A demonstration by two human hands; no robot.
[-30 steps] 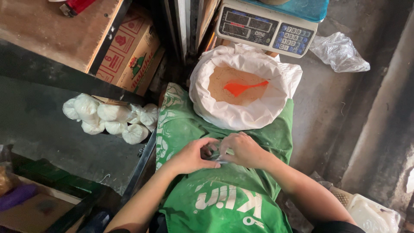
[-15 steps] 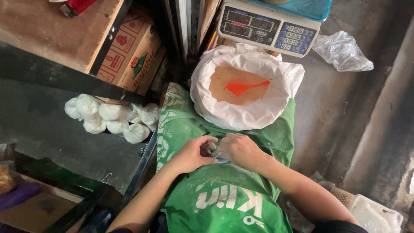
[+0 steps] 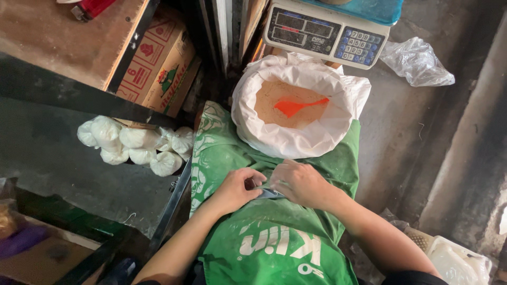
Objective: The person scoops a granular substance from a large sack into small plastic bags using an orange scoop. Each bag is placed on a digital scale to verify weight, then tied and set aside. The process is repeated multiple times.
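Hands point(image 3: 243, 187) point(image 3: 301, 182) pinch clear bag point(image 3: 268, 193) w/ fingers; sack point(image 3: 296, 113), scale point(image 3: 327, 31) ahead.

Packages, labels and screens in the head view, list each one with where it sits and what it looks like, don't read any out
Weighing scale: top centre, grey body, dark display, blue keypad, teal tray.
Cardboard carton: upper left, under the wooden shelf, tan with red and green print.
White sack: centre, rolled open, orange scoop inside.
Tied white bags: left, on the dark surface.
Green sack: under both hands, white lettering.
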